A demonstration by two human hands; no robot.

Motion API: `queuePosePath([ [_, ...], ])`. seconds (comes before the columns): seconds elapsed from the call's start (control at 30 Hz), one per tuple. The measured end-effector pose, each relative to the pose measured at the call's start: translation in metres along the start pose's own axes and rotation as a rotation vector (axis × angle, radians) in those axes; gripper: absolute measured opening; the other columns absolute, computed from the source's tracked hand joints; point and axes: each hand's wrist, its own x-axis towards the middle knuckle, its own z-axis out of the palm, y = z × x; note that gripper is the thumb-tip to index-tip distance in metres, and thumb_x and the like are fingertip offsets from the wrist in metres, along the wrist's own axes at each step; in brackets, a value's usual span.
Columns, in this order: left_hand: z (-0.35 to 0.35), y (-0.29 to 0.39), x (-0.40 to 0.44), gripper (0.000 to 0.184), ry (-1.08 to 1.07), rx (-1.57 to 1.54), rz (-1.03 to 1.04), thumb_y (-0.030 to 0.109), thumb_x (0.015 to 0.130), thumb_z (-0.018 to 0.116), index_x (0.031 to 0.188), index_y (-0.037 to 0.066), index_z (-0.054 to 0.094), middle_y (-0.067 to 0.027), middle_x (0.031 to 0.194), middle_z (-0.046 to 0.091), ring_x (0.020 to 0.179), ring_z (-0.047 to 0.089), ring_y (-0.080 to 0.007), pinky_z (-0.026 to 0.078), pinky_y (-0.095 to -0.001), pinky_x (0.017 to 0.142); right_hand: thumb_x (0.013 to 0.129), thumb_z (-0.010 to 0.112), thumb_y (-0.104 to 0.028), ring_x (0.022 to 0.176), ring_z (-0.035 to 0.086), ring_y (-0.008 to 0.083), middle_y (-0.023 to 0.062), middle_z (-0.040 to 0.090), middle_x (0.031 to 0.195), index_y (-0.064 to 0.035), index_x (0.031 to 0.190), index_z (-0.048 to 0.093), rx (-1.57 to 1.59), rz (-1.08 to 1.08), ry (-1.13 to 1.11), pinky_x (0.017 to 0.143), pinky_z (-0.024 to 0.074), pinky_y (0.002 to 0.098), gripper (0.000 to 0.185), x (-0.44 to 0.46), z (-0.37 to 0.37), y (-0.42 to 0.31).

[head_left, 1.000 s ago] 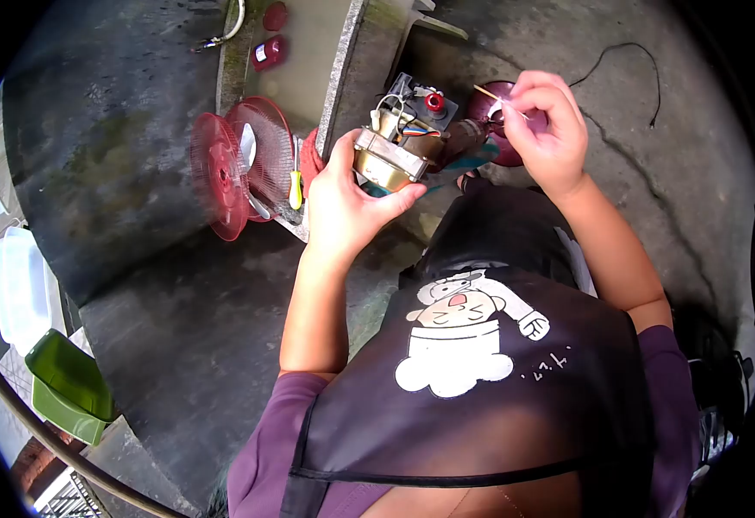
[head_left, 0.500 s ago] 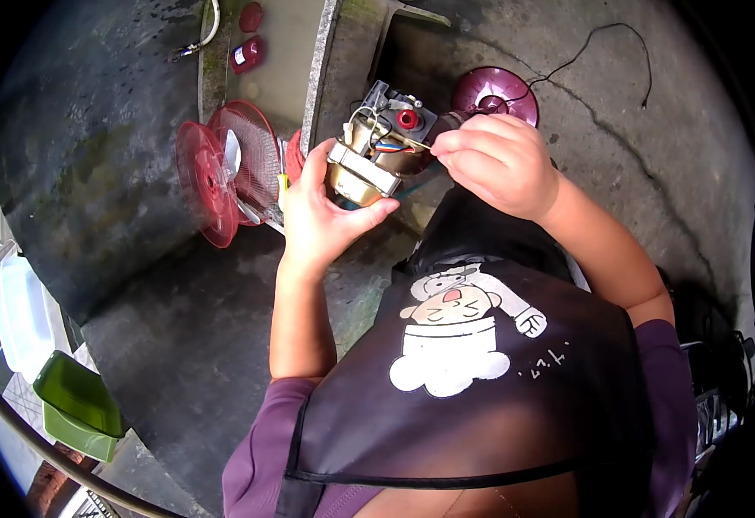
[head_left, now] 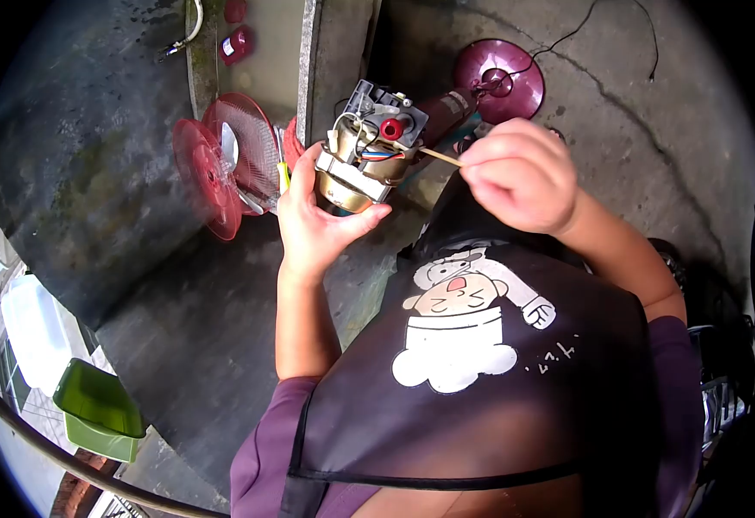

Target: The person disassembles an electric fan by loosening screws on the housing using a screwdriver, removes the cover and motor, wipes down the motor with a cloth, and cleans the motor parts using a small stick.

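My left hand (head_left: 313, 220) grips the metal housing of a fan motor (head_left: 343, 194) from below, thumb and fingers on either side. On top of the motor are a grey plastic part, a red round knob (head_left: 391, 129) and coloured wires (head_left: 383, 156). Pinched in my right hand (head_left: 524, 177) is a thin wooden stick (head_left: 440, 157), its far tip at the motor's right side. Behind the motor a dark red fan pole (head_left: 446, 116) runs to a round purple base (head_left: 520, 82).
A red mesh fan guard (head_left: 248, 129) and a clear red fan blade (head_left: 198, 177) lie left of the motor. A red bottle (head_left: 238, 45) stands in the trough beyond. Green basins (head_left: 97, 399) and a white tub (head_left: 37, 328) are at lower left. A black cord (head_left: 559, 43) crosses the floor.
My right hand has pulled back to the right and slightly down from the motor, showing more of the stick. My left hand still holds the motor, and the view has shifted slightly.
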Motion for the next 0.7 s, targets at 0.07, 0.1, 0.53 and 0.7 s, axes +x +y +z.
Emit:
queuePosePath([
  [0.07, -0.003, -0.005, -0.001, 0.100, -0.019, -0.013, -0.001, 0.033, 0.052, 0.098, 0.128, -0.011, 0.050, -0.0167, 0.108, 0.069, 0.100, 0.067, -0.0196, 0.052, -0.0328, 0.092, 0.074, 0.072, 0.006, 0.070, 0.062, 0.0236, 0.0109, 0.067, 0.092, -0.0028, 0.082, 0.060, 0.031, 0.127, 0.033, 0.060, 0.0509, 0.0304, 0.017, -0.005, -0.009, 0.003],
  [0.1, -0.005, -0.006, -0.003, 0.101, -0.032, -0.035, 0.009, 0.034, 0.051, 0.098, 0.129, -0.010, 0.050, -0.0167, 0.108, 0.069, 0.100, 0.067, -0.0196, 0.052, -0.0328, 0.092, 0.075, 0.071, 0.007, 0.071, 0.063, 0.0233, 0.0116, 0.067, 0.093, -0.0024, 0.083, 0.060, 0.040, 0.200, 0.040, 0.062, 0.0507, 0.0291, 0.016, -0.005, -0.013, 0.006],
  [0.53, -0.019, -0.041, -0.047, 0.108, -0.110, -0.164, 0.048, 0.034, 0.049, 0.100, 0.134, -0.007, 0.048, -0.0184, 0.127, 0.062, 0.114, 0.063, -0.0260, 0.047, -0.0396, 0.103, 0.094, 0.063, -0.001, 0.088, 0.064, 0.0077, 0.0032, 0.067, 0.094, -0.0010, 0.100, 0.059, 0.485, 0.850, 0.188, 0.079, 0.0504, 0.0229, 0.006, -0.053, -0.003, 0.026],
  [0.7, -0.026, -0.072, -0.083, 0.113, -0.141, -0.327, -0.018, 0.029, 0.055, 0.099, 0.145, 0.003, 0.035, -0.0227, 0.144, 0.046, 0.128, 0.052, -0.0318, 0.042, -0.0489, 0.108, 0.092, 0.065, 0.000, 0.090, 0.066, 0.0096, 0.0044, 0.070, 0.097, -0.0019, 0.095, 0.064, 0.506, 0.926, 0.053, 0.079, 0.0516, 0.0235, 0.003, -0.076, 0.016, 0.017],
])
